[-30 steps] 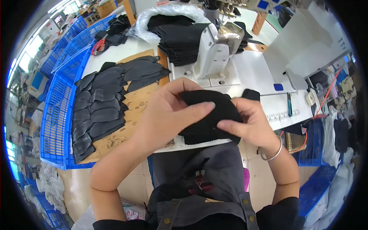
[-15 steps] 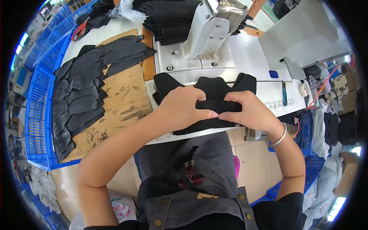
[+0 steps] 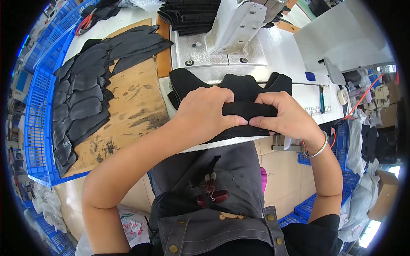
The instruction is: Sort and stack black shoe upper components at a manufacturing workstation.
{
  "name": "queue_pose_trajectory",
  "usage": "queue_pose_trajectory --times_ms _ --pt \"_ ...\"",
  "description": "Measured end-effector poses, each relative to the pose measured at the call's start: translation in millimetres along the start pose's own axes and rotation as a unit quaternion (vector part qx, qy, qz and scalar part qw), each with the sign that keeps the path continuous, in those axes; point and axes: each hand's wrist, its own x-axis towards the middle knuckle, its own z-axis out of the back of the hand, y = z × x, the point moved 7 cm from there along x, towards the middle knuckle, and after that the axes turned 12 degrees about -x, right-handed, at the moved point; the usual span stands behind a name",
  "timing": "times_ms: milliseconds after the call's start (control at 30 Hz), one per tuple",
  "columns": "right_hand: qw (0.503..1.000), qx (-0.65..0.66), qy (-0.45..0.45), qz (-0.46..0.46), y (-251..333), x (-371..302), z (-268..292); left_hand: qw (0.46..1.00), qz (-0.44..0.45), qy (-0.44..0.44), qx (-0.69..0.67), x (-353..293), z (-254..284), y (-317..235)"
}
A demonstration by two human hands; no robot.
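Observation:
Black cut fabric pieces (image 3: 241,87) lie layered at the front edge of the white machine table, right before me. My left hand (image 3: 209,112) grips the left part of a folded black strip of this fabric, thumb below and fingers over its top. My right hand (image 3: 285,114) pinches the same strip from the right in the same way. Both thumb tips nearly meet at the strip's lower edge. The hands hide the sides of the fabric beneath.
Behind the fabric stands a white sewing machine (image 3: 237,27), with a stack of black fabric (image 3: 188,17) beside it. Dark curved pieces (image 3: 87,87) overlap on stained cardboard (image 3: 132,98) at left, next to a blue basket (image 3: 36,132). A teal pen (image 3: 321,99) lies at right, near red-handled scissors' opposite side.
The view has shifted slightly, so table items sit a little higher in it. Both hands keep their grip on the black fabric, their thumbs still close together.

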Motion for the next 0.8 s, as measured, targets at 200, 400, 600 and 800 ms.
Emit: queue_pose_trajectory --times_ms 200,400,600,800 --pt "1.0 -0.022 -0.016 0.013 1.6 0.4 0.2 1.0 0.002 0.014 0.023 -1.7 -0.7 -4.3" --pt "0.987 -0.113 -0.079 0.082 7.2 3.1 -1.0 0.997 0.0 0.011 0.07 -6.7 -3.2 -7.3" --pt "0.964 -0.225 -0.093 0.104 20.2 6.4 3.3 0.991 -0.011 0.085 0.102 -4.2 19.8 -5.6" --pt "0.973 -0.223 -0.044 0.04 20.0 6.1 1.1 0.993 0.03 0.109 0.035 -3.9 27.1 4.6"
